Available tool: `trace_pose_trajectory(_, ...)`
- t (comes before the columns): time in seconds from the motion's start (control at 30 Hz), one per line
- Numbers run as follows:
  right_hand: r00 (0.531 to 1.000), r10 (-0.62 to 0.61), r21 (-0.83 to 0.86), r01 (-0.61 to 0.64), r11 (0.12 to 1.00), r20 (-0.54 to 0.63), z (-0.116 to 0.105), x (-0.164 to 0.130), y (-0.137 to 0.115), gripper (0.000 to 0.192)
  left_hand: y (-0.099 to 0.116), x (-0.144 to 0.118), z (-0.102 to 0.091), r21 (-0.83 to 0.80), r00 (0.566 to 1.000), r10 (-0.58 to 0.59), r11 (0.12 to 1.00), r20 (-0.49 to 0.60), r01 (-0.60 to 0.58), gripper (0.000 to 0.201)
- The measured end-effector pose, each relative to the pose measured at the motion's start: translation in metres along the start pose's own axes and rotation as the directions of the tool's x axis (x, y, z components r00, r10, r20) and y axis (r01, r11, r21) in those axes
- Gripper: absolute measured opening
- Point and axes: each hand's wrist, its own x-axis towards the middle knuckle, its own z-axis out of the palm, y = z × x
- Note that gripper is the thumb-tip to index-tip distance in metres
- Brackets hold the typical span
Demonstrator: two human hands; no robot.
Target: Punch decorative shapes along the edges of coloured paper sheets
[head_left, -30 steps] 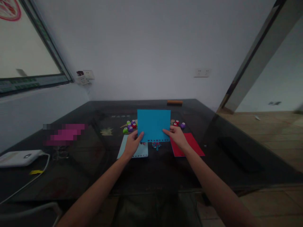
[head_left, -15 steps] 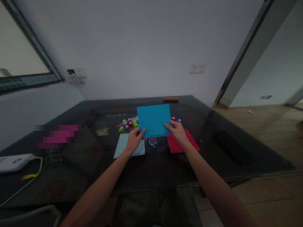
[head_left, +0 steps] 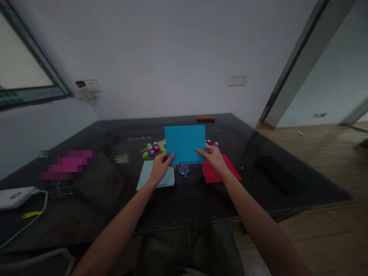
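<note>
- Blue card sheet, flat and rectangular with punched holes along its lower edge, is held upright above the dark glass bench.
- Left hand and right hand fingers pinch its bottom corners.
- Red sheet lies flat beneath.

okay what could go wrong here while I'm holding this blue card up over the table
The blue paper card is pinched only at its lower corners by the left hand and right hand, so it may flop or crease. The small pile of punched paper bits lies right below; lowering the card could scatter them.
</note>
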Motion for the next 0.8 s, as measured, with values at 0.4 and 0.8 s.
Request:
trace_pose_trajectory(0.4, 0.992, 0.124, 0.024, -0.125, 0.992, 0.034, -0.003, 0.001, 0.005, 0.033, 0.001, 0.000, 0.001, 0.028, 0.999, 0.013, 1.000, 0.035, -0.014, 0.028)
trace_pose_trajectory(0.8, 0.979, 0.194, -0.029, -0.192, 0.981, 0.060, 0.001, -0.006, -0.006, 0.029, -0.002, 0.000, 0.001, 0.003, 0.998, -0.018, 1.000, 0.055, 0.018, 0.028)
